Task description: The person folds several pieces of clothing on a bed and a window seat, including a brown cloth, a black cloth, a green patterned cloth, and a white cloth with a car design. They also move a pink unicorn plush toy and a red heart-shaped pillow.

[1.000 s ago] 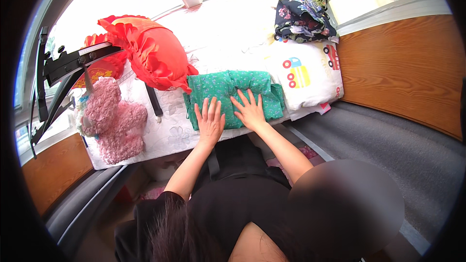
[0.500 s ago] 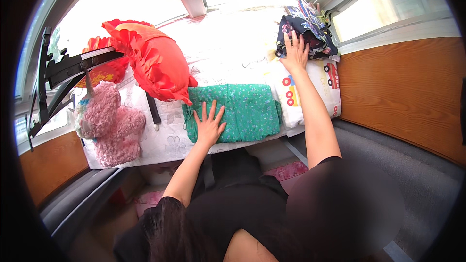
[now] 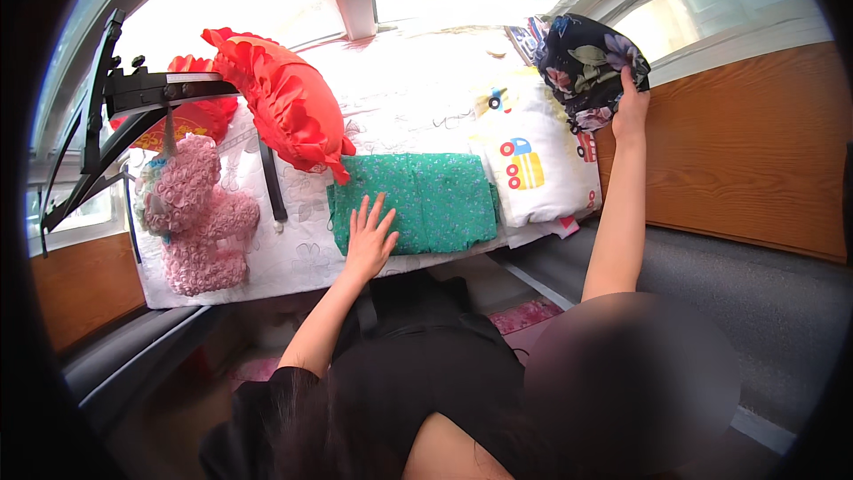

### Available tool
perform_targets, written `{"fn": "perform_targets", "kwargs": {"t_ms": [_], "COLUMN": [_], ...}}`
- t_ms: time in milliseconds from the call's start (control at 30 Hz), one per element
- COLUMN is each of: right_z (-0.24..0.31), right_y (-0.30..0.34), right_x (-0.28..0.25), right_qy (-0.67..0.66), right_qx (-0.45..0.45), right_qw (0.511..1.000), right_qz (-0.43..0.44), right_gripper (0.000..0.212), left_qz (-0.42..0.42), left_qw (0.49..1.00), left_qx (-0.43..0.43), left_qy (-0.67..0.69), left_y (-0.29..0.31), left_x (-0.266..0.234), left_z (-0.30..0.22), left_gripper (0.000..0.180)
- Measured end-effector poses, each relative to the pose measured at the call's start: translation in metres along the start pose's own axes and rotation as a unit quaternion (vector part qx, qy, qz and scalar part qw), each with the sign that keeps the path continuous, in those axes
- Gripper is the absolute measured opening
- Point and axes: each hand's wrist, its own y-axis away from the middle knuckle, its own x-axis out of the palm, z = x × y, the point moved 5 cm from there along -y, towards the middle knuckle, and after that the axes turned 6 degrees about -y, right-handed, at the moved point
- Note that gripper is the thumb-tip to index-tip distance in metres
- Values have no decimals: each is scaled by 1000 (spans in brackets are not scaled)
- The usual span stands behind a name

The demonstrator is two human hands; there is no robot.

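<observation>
My left hand [image 3: 369, 244] lies with spread fingers on a folded green cloth [image 3: 435, 200] with a small floral print, near its left side. At the far right, my right hand [image 3: 631, 108] grips a dark floral cloth [image 3: 586, 67] by its right edge, thumb on top and the other fingers hidden behind it. The dark cloth is raised, partly above a folded white cloth [image 3: 538, 204] printed with colourful trucks. What kind of cloth item the dark one is cannot be made out.
Left of the green cloth sit a ruffled red cushion [image 3: 289, 107], a pink rose-textured figure [image 3: 209, 222] and a black metal stand [image 3: 133, 93]. Another patterned cloth [image 3: 530, 38] lies behind the dark one. A wooden panel [image 3: 729, 142] and windows border the white-covered surface [image 3: 302, 262].
My right hand has taken hold of the dark floral cloth and lifted it to the right, uncovering more of the white truck-print cloth. My left hand stays on the green cloth.
</observation>
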Motion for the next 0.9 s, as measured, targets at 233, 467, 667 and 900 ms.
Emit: {"fn": "perform_targets", "kwargs": {"t_ms": [233,467,667,900], "right_z": [95,43,-9,-65], "right_y": [112,241,299,345], "right_x": [8,38,70,37], "right_qy": [-246,-340,-395,119], "right_qx": [209,320,399,239], "right_qw": [943,883,823,963], "right_qz": [78,53,80,43], "right_gripper": [33,33,33,70], "left_qz": [-91,27,151,131], "left_qw": [976,796,766,715], "left_qx": [102,61,-45,-204], "left_qy": [167,602,624,656], "left_y": [-27,-30,-32,-28], "left_x": [-50,-107,-87,-24], "left_z": [-36,-57,-61,-35], "left_gripper": [40,54,44,26]}}
